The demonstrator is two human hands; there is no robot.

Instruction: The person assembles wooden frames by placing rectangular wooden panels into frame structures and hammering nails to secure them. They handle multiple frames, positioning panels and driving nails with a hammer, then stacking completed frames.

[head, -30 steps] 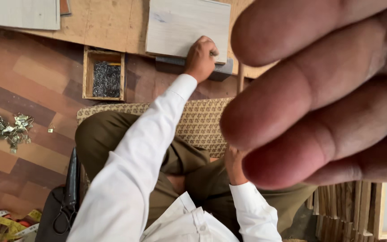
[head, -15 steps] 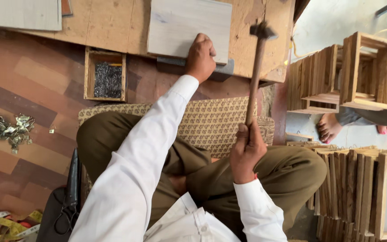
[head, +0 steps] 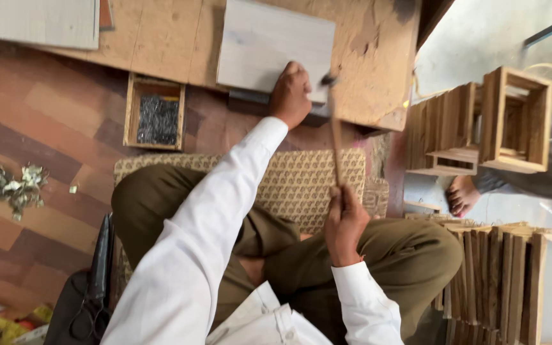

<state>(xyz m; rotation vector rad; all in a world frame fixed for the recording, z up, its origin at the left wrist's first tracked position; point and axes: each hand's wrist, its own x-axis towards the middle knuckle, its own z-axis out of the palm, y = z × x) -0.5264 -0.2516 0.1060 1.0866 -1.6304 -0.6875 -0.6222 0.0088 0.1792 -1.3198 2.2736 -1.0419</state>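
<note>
**Hammer over pale board, board pinned by left hand**

Person seated cross-legged on a woven mat (head: 301,182), head view looking down.

Left hand (head: 291,96): arm stretched forward, palm and fingers pressed flat on the near edge of a pale grey board (head: 269,45). Not wrapped round it; it presses down rather than grasps. The board lies on a larger plywood sheet (head: 180,38) and seems to sit on top of a darker piece showing just under its near edge.

Right hand (head: 346,223): clenched round the bottom end of the handle of a hammer (head: 335,128). Handle runs up and away from the body; the head is blurred, right beside the left hand's fingers at the board's near right corner. Cannot tell whether the head touches the wood.

Handling, as judged:
- Board: flat, stiff, thin, probably light, so it would skid or bounce if not held down. Best pinned by a flat palm near the struck edge, fingers clear of the head.
- Hammer: weight sits in the head, wooden handle dry and not slippery. The grip low on the handle gives swing but less fine aim.

About: small wooden tray of dark nails (head: 156,118) on the floor, left of the mat. Stacked open wooden frames (head: 512,121) to the right, more slatted ones lower right. Another person's bare foot (head: 462,195) beside them. Scissors (head: 91,306) at lower left.
</note>
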